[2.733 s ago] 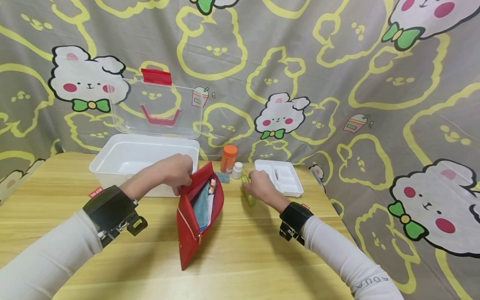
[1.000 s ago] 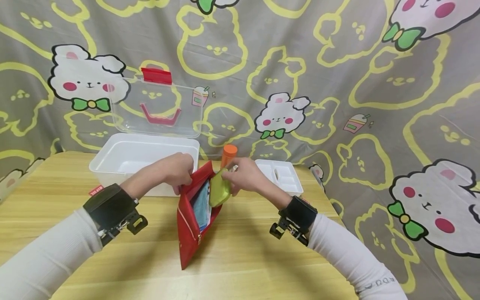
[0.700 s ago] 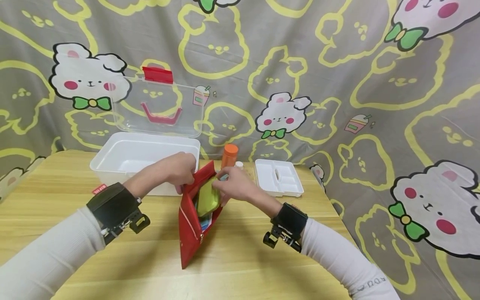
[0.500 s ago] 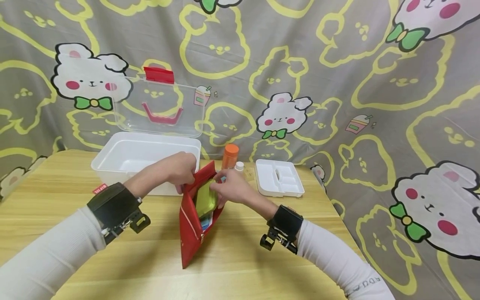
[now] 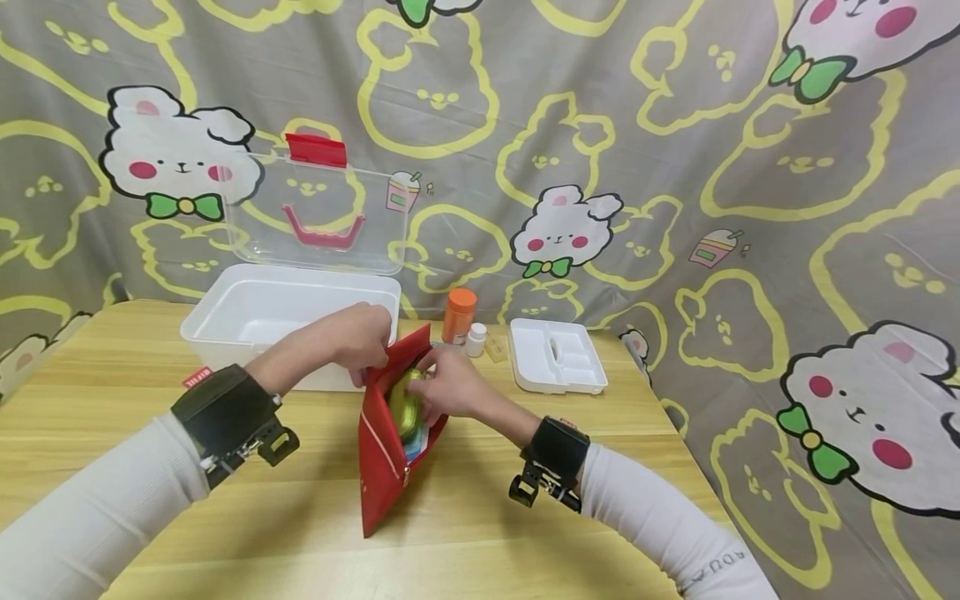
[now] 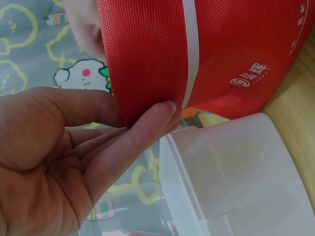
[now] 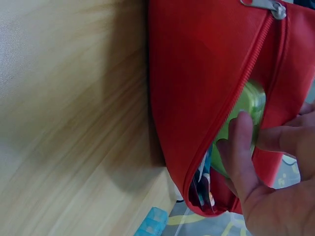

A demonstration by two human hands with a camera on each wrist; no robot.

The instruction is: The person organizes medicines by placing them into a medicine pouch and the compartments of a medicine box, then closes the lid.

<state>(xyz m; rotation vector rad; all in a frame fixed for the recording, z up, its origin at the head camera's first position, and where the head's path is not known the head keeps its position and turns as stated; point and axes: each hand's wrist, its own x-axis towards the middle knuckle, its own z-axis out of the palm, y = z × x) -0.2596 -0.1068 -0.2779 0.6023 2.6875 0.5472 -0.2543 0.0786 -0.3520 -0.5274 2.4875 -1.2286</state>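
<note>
Green case (image 5: 406, 410) sits in the mouth of the red pouch (image 5: 381, 467), partly inside, upper portion visible. Right hand (image 5: 452, 383): grasping the case, pinched between thumb and fingers; right wrist view shows digits on both sides of it, within the opening. Left hand (image 5: 363, 340): grasping the pouch by its upper edge, thumb on one side, fingers on the other. Pouch is tilted, mouth open toward the right hand, zip pull (image 5: 407, 475) near the lower end of the opening. Blue and white packets (image 5: 417, 451) show inside, beside the case. White print (image 6: 250, 73) on the outer face, seen from the left wrist.

Surroundings: white box (image 5: 217, 358) just behind the left hand, lid (image 5: 258, 225) raised, clear, with red latch (image 5: 317, 151) and handle (image 5: 322, 241). Beyond the pouch, orange bottle (image 5: 458, 323) and white bottle (image 5: 476, 340) stand upright side by side. Light-blue container (image 7: 152, 222) on the table (image 5: 525, 542), near the pouch, cut off by the frame edge. White tray (image 5: 534, 360), divided into compartments, lies right of the bottles. Patterned curtain (image 5: 652, 158) at back.
</note>
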